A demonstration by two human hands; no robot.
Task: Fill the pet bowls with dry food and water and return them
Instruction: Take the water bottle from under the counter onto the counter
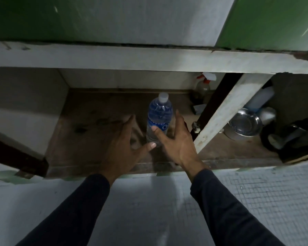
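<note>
A clear plastic water bottle (159, 118) with a blue label and a white cap stands upright on the brown floor of an open low cabinet (100, 132). My right hand (176, 139) is open right beside it, thumb across the bottle's lower front and fingers along its right side, not closed around it. My left hand (124, 146) is open just left of the bottle, its thumb tip near the bottle's base. A steel pet bowl (243, 125) sits in the cabinet's right compartment.
A white door post (226, 110) divides the two compartments. A spray bottle (204, 86) stands at the back right. Dark items (292, 137) and a white container (261, 100) crowd the right compartment around the bowl. A counter slab (149, 57) overhangs above; pale tiled floor (256, 192) lies below.
</note>
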